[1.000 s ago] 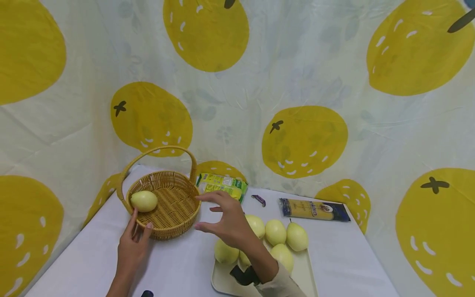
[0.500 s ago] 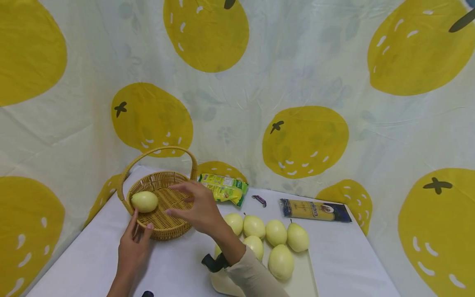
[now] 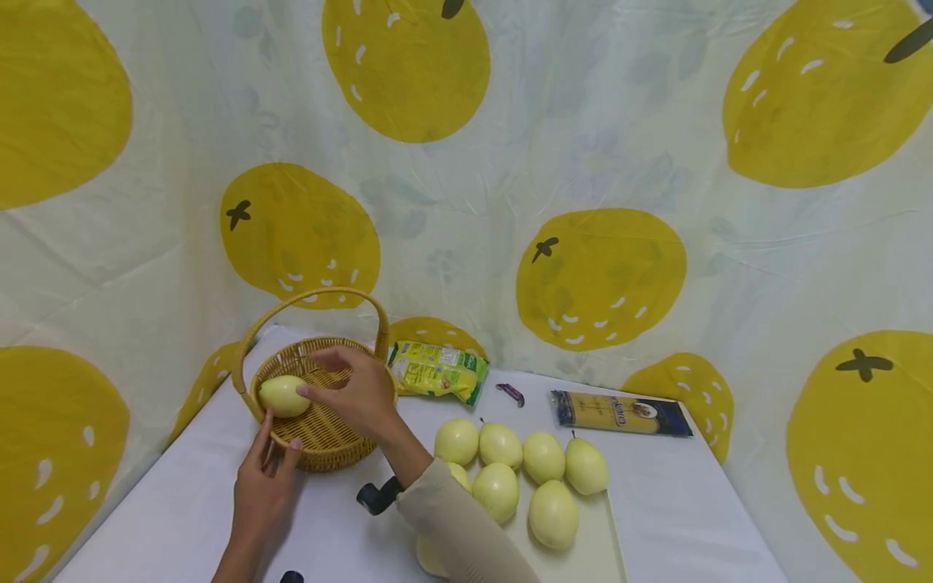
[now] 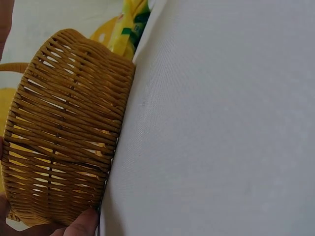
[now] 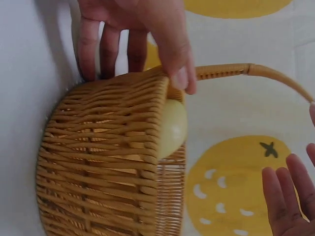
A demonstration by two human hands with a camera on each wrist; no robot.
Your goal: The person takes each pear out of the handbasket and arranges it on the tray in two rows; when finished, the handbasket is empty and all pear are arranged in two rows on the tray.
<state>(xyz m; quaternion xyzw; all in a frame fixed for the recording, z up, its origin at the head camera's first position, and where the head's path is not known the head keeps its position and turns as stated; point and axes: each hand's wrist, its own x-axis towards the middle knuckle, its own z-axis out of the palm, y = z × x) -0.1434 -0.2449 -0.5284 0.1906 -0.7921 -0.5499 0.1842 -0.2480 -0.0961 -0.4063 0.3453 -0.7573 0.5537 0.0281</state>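
Note:
A round wicker basket with a tall handle stands on the left of the table, one pale yellow pear lying inside at its left wall. My left hand holds the basket's near-left rim, thumb on the rim and fingers down along the outside, as the right wrist view shows. My right hand hovers over the basket, fingers spread and holding nothing, thumb tip close to the pear in the head view. From the left wrist view, the woven side hides the pear.
Right of the basket, a cream tray bears several pears, partly covered by my right sleeve. Behind lie a yellow-green packet, a small purple wrapped piece and a dark-ended pasta packet. A fruit-patterned cloth hangs behind.
My right hand has moved left, from beside the basket's right rim to over its inside near the pear. My left hand stays on the rim; basket and pear have not moved.

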